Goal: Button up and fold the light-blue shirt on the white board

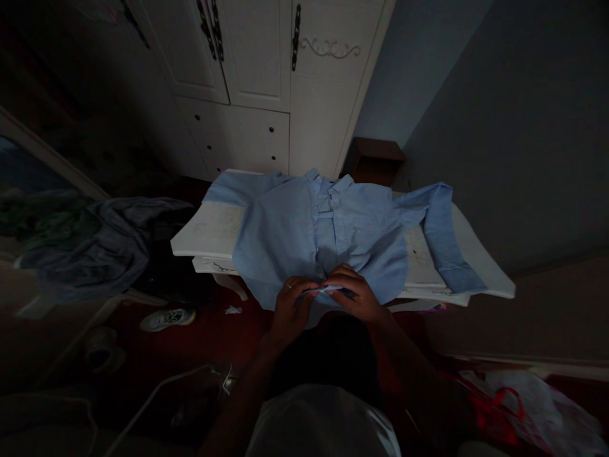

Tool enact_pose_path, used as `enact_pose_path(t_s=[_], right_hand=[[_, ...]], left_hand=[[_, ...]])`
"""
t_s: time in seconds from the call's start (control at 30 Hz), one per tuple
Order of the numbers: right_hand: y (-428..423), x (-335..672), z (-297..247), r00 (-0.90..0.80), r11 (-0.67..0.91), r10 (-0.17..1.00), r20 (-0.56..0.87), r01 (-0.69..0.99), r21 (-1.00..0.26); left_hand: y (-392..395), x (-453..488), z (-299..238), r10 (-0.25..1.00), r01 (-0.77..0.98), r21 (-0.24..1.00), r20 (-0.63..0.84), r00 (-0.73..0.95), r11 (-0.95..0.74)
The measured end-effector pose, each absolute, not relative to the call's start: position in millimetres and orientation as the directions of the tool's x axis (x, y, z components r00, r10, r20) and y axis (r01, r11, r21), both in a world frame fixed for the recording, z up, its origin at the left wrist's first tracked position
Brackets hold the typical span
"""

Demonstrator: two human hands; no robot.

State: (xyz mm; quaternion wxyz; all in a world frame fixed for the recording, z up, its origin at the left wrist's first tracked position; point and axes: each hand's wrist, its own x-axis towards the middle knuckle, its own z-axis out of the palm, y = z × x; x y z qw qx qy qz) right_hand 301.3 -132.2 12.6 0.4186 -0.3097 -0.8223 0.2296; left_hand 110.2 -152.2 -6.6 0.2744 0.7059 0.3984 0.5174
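Shirt (pixel 328 235), light blue, lies front-up across the white worktop (pixel 209 231) (sleeves spread to either side). Left hand (pixel 291 306) and right hand (pixel 358 293) meet at its lower placket, fingers pinched on the fabric, seemingly at a button; dim light blurs detail.

Both hands (pixel 326 297) are covering the shirt (pixel 309 235) hem, so the placket's bottom & lowest buttons are staying hidden. Shirt is hiding mid worktop (pixel 209 231). Wardrobe (pixel 257 76) top is getting cut off by frame edge. Floor clutter too dark to ID.
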Motion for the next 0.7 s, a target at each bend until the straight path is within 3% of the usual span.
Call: enact_pose_path(t_s=[0.4,0.53,0.7], right_hand=[[-131.4,308.4,11.1,-0.542,0.674,0.708,0.452,0.329,-0.661],[-137.9,306.6,10.1,-0.387,0.616,0.786,0.482,0.421,-0.666],[-170.6,296.7,14.2,-0.017,0.477,0.843,0.537,0.484,-0.733]], left_hand=[[-157.0,118.7,-11.8,0.838,0.303,0.782,0.521,0.163,-0.545],[-161.8,122.5,-14.6,0.874,0.319,0.822,0.484,0.042,-0.471],[-170.3,126.9,-15.5,0.894,0.322,0.857,0.443,-0.065,-0.401]])
